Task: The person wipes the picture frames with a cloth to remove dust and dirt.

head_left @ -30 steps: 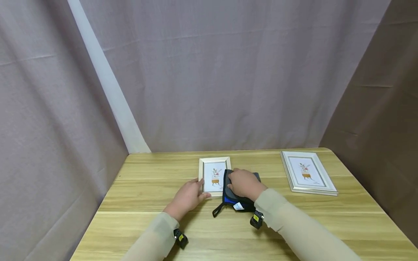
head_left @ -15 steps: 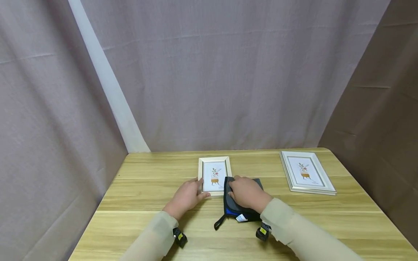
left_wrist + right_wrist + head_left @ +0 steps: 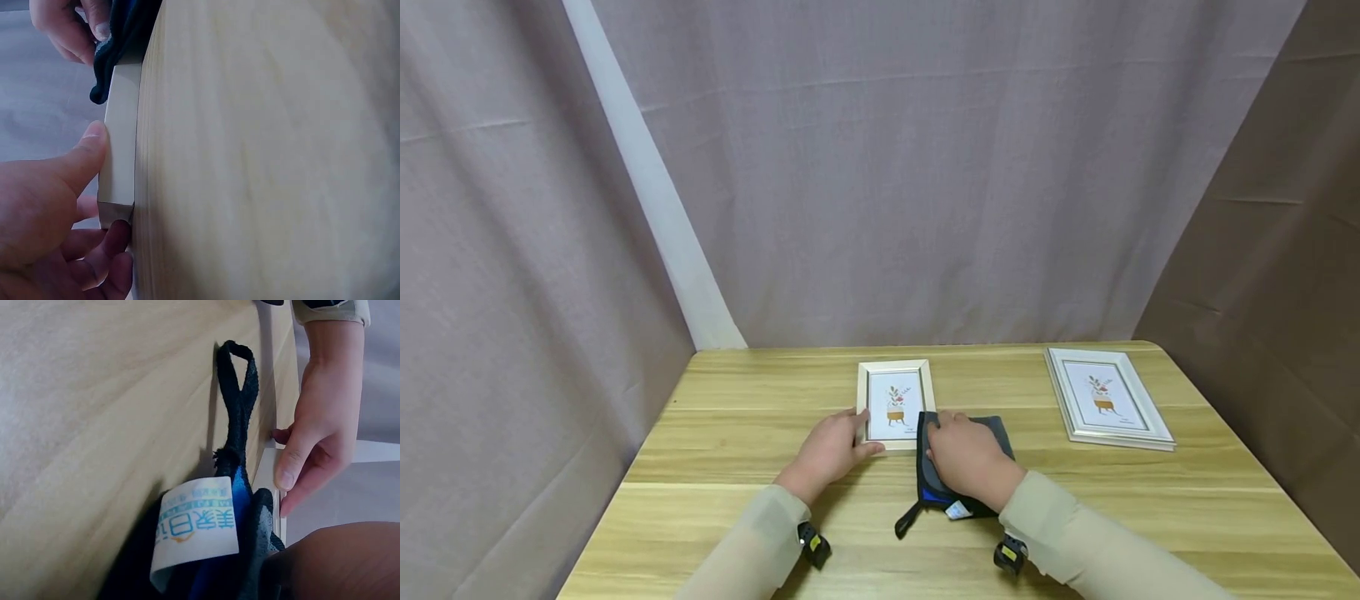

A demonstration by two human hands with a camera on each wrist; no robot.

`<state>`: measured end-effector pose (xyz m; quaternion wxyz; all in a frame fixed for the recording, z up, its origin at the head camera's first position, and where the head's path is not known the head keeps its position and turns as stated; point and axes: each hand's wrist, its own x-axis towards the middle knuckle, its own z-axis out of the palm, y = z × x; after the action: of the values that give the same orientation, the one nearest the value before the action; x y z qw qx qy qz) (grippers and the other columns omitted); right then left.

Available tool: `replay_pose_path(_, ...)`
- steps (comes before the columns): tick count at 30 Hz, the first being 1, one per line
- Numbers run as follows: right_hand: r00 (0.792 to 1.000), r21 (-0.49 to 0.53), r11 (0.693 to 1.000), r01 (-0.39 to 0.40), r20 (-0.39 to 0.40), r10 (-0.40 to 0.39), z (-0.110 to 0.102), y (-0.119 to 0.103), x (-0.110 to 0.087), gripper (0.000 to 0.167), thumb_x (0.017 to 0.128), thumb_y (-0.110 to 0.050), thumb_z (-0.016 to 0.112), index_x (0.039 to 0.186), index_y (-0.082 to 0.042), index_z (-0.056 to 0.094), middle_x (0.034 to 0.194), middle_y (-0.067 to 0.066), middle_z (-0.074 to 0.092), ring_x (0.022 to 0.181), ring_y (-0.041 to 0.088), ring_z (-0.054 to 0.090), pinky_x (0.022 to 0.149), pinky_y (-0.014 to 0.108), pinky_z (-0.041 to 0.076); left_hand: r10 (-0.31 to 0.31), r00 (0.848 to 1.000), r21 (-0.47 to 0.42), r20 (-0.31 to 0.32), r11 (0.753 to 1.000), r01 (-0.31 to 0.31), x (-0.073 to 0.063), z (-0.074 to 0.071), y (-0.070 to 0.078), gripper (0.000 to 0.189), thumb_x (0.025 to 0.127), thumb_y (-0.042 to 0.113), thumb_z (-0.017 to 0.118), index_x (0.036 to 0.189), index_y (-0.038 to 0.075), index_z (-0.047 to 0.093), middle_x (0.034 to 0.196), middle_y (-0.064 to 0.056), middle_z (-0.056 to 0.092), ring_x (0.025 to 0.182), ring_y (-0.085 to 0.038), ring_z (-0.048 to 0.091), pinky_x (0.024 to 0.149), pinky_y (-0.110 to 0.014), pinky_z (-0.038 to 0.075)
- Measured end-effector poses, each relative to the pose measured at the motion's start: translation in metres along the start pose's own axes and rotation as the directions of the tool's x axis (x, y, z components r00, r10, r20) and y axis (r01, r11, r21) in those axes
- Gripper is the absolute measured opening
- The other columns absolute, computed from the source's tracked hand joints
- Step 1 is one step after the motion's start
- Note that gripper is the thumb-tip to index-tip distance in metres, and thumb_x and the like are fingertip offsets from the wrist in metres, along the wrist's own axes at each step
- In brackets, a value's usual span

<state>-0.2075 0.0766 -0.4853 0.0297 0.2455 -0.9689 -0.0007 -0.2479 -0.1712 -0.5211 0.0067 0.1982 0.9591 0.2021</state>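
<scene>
Nearer the person than a second ago, the right hand [image 3: 967,454] and cloth [image 3: 934,477] now cover just the near right corner of the cream frame [image 3: 895,406]. On the wooden table [image 3: 760,471], this frame lies flat between the hands, long axis running away from the person, picture upright to them. The left hand [image 3: 829,454] grips its near left corner, thumb on the near edge. Bent right fingers grip the cloth from above; its loop [image 3: 908,522] points toward the person and left.
</scene>
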Motion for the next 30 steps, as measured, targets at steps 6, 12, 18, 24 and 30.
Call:
replay_pose_path(6,1.0,-0.013,1.0,0.012,-0.001,-0.012,-0.003,0.002,0.005,0.036,0.106,-0.027,0.076,0.123,0.005,0.077,0.11,0.021,0.069,0.089,0.036,0.069,0.067,0.05,0.064,-0.005,1.0,-0.034,-0.003,0.999,0.005,-0.001,-0.003,-0.001,0.075,0.099,0.047,0.082,0.155,0.001,0.061,0.149,-0.026,0.064,0.137,-0.041,0.063,0.115,-0.052,0.05)
replay_pose_path(12,1.0,-0.016,1.0,0.012,0.005,-0.012,-0.004,0.01,0.017,0.03,0.107,-0.027,0.075,0.115,0.002,0.078,0.102,0.019,0.068,0.084,0.035,0.068,0.067,0.051,0.064,0.002,1.0,-0.041,-0.007,0.999,-0.002,-0.002,-0.003,-0.001,0.073,0.1,0.046,0.082,0.154,0.0,0.062,0.148,-0.027,0.065,0.137,-0.042,0.063,0.115,-0.053,0.05)
replay_pose_path(18,1.0,0.013,1.0,-0.011,0.012,0.011,-0.002,0.018,0.034,0.028,0.106,-0.026,0.075,0.111,0.001,0.078,0.102,0.02,0.069,0.086,0.038,0.07,0.07,0.054,0.064,-0.003,1.0,-0.022,-0.008,1.0,0.002,0.0,-0.001,-0.003,0.075,0.099,0.05,0.081,0.155,0.004,0.061,0.151,-0.025,0.063,0.139,-0.041,0.062,0.117,-0.051,0.049)
replay_pose_path(24,0.997,0.023,0.999,-0.049,0.055,0.048,0.0,0.027,0.053,0.029,0.108,-0.027,0.073,0.117,0.0,0.078,0.113,0.022,0.07,0.094,0.04,0.071,0.075,0.055,0.064,-0.004,1.0,-0.034,-0.005,0.999,0.004,-0.002,0.0,-0.004,0.075,0.1,0.051,0.079,0.156,0.005,0.06,0.152,-0.024,0.063,0.14,-0.042,0.061,0.118,-0.053,0.048)
replay_pose_path(30,0.993,0.037,0.995,-0.088,0.077,0.084,-0.002,0.034,0.069,0.029,0.109,-0.027,0.071,0.119,-0.001,0.079,0.119,0.024,0.07,0.099,0.042,0.071,0.079,0.058,0.064,0.011,1.0,-0.028,-0.017,1.0,-0.011,-0.001,0.001,-0.005,0.076,0.099,0.049,0.081,0.156,0.003,0.06,0.149,-0.025,0.065,0.137,-0.04,0.064,0.116,-0.052,0.05)
